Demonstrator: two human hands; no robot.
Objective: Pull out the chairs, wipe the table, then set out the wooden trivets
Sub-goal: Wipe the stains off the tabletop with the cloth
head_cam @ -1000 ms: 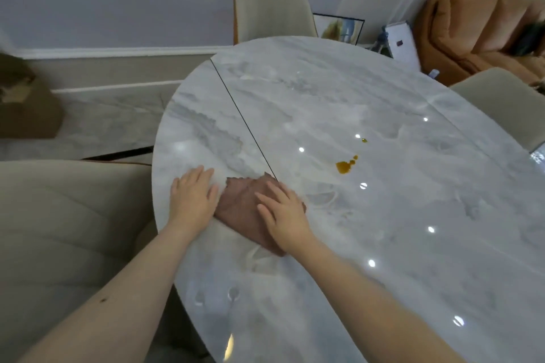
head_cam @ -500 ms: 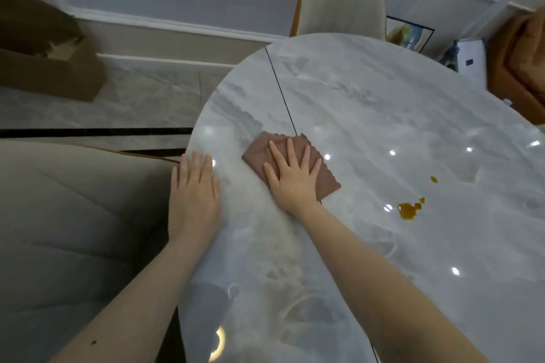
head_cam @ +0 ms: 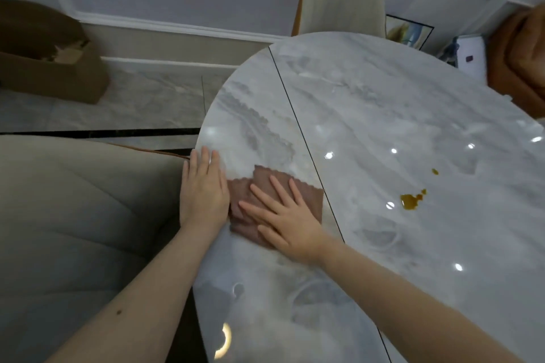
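Right grip [head_cam: 283, 215] flat, fingers straight on the brown cloth [head_cam: 306, 197]; left grip [head_cam: 203, 191] flat on the table [head_cam: 383, 103] edge.

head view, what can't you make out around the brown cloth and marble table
- Brown wiping cloth: its near part lies hidden under the right hand.
- Grey marble table: far right cut off by the frame edge.
- Wooden trivets: none in view.
- Amber spill: too small to identify.

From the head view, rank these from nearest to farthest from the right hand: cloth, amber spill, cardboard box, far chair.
1. Cloth: under the right hand.
2. Amber spill: to its right on the table.
3. Far chair and cardboard box, far left: too close to call.
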